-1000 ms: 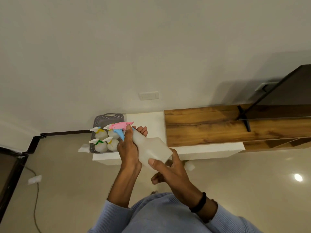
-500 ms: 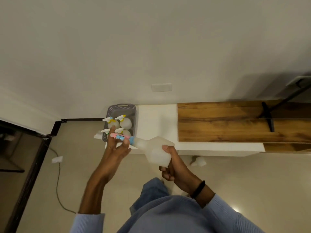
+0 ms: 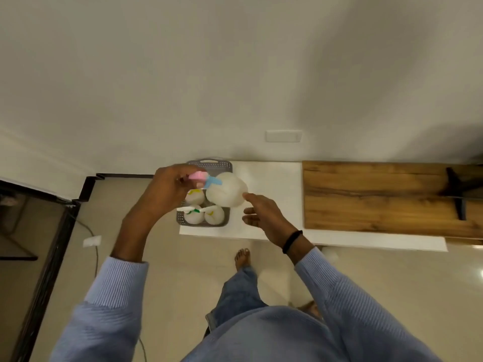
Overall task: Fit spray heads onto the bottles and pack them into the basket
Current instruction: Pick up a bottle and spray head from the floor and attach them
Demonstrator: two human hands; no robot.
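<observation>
One bottle [image 3: 226,189], white and round-bodied, is hanging over the far right part of the basket [image 3: 203,225] with its pink and blue spray head [image 3: 200,176] already fitted. It is tilting, head toward the left and body toward the right, probably so that it can go down into the free spot. The left hand [image 3: 167,190] is carrying it, fingers curling round the spray head; gripping there leaves the body free to slip in among the others. The right hand [image 3: 264,215] is hovering with fingers straight and grasping nothing. Its forefinger is reaching the bottle's lower right edge, seemingly to steady or steer the body, though whether it is touching is unclear.

Beneath and beside the carried bottle, three fitted bottles [image 3: 194,216] are standing upright in the basket, packed close so that more will fit. A fourth may be hiding under the hand. The grey basket is sitting at the left end of a white ledge [image 3: 271,184] against the wall, within easy reach of both arms. Further right, a wooden panel [image 3: 379,197] is lying along the ledge, well apart from the work.
</observation>
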